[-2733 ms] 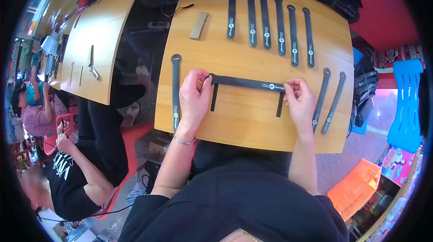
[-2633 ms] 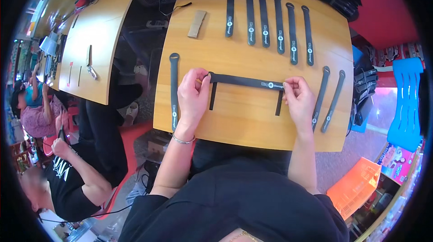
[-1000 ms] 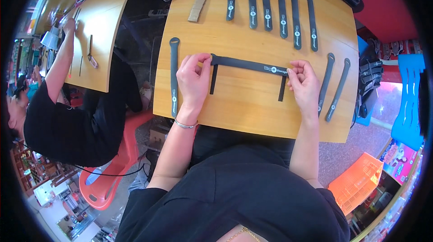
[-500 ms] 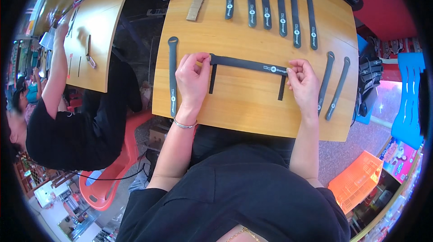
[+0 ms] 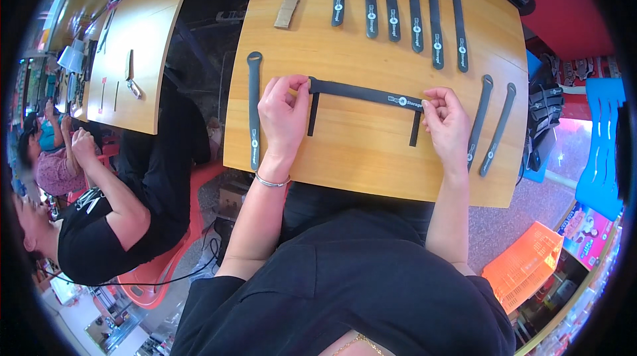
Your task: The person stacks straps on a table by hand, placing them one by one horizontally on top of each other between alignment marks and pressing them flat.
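A dark grey fabric strap point(image 5: 361, 94) with a white printed mark is stretched almost level between my two hands. My left hand point(image 5: 284, 117) pinches its left end. My right hand point(image 5: 448, 124) grips the other end, near the print, thumb and finger closed. Below the strap, two short black strips point(image 5: 313, 116) run down the table, one by each end. A similar strap with a slotted head point(image 5: 254, 110) lies left of my left hand. Two more, one a narrow strap point(image 5: 497, 129), lie right of my right hand.
Several straps point(image 5: 393, 7) lie in a row at the far side of the wooden table point(image 5: 352, 167). A flat brown cardboard piece point(image 5: 288, 9) rests at the back left. On the left, a person in black point(image 5: 126, 216) sits on a red chair by another table point(image 5: 142, 44).
My hands and the stretched strap stay nearly still. The seated person on the left has leaned back, and their arm has come away from the other table, hands now raised.
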Action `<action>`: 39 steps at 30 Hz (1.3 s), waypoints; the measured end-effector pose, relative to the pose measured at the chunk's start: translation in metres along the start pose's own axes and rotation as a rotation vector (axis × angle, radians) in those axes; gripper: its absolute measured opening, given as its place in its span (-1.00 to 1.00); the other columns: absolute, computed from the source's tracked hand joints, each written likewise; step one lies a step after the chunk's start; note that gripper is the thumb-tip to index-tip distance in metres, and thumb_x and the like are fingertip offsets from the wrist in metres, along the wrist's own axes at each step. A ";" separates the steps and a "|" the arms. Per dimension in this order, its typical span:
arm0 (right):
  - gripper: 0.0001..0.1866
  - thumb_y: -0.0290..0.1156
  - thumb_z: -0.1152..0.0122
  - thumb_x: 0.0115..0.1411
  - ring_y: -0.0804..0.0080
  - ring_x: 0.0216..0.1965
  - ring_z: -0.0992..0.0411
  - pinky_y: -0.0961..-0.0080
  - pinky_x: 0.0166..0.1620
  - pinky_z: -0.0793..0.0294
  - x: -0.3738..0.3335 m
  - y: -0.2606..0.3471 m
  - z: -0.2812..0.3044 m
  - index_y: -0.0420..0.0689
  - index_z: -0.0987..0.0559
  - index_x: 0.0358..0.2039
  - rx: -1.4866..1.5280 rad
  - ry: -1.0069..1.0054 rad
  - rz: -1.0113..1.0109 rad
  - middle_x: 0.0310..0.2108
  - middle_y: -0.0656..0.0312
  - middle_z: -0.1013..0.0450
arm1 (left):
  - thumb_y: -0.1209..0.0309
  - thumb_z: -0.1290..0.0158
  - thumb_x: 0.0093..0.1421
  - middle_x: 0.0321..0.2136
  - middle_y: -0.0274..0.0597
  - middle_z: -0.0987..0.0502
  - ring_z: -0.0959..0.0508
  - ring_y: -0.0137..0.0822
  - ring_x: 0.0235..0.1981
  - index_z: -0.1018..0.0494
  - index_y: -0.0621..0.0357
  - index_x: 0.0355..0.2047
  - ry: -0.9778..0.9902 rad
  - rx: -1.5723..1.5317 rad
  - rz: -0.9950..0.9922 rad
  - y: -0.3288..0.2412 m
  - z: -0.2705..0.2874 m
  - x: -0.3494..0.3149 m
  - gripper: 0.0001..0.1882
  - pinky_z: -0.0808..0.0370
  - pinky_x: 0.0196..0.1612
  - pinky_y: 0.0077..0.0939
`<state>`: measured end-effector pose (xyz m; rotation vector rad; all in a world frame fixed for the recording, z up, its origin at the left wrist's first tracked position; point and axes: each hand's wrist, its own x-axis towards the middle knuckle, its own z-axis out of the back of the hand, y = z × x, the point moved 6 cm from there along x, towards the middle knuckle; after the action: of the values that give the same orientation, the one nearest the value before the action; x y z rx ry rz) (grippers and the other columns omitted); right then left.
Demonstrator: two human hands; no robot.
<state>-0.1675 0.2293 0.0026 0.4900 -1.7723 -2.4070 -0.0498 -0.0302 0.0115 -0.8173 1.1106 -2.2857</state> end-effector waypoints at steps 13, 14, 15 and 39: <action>-0.84 -0.61 -0.10 0.19 0.70 -0.56 -0.36 0.73 -0.51 -0.36 -0.002 0.003 0.000 -0.24 -0.47 -0.20 -0.064 -0.015 0.029 -0.49 0.34 -0.36 | 0.59 -0.14 0.10 -0.51 -0.23 -0.48 -0.37 -0.50 -0.72 -0.53 0.23 -0.39 0.010 0.024 0.021 -0.002 0.001 0.001 -0.94 -0.29 -0.62 -0.64; -0.84 -0.61 -0.10 0.19 0.70 -0.56 -0.36 0.73 -0.51 -0.36 -0.002 0.003 -0.001 -0.24 -0.47 -0.20 -0.064 -0.014 0.029 -0.49 0.34 -0.36 | 0.59 -0.14 0.10 -0.51 -0.23 -0.48 -0.37 -0.50 -0.72 -0.53 0.23 -0.39 0.010 0.025 0.021 -0.002 0.001 0.001 -0.94 -0.29 -0.62 -0.64; -0.84 -0.61 -0.10 0.19 0.69 -0.56 -0.36 0.73 -0.51 -0.36 -0.002 0.003 -0.001 -0.24 -0.47 -0.20 -0.062 -0.016 0.026 -0.50 0.34 -0.36 | 0.59 -0.14 0.10 -0.51 -0.23 -0.48 -0.37 -0.50 -0.73 -0.53 0.23 -0.39 0.008 0.024 0.015 -0.002 0.001 0.001 -0.95 -0.29 -0.62 -0.64; -0.80 -0.65 -0.15 0.10 0.53 -0.54 -0.38 0.57 -0.45 -0.39 -0.005 0.007 -0.003 -0.23 -0.49 -0.22 -0.233 -0.092 0.166 -0.46 0.22 -0.37 | 0.56 -0.13 0.12 -0.52 -0.24 -0.43 -0.40 -0.45 -0.69 -0.53 0.20 -0.37 0.015 0.138 -0.003 -0.001 -0.003 0.000 -0.95 -0.31 -0.59 -0.59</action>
<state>-0.1626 0.2252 0.0097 0.2001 -1.4706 -2.5084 -0.0517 -0.0285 0.0107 -0.7501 0.9461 -2.3445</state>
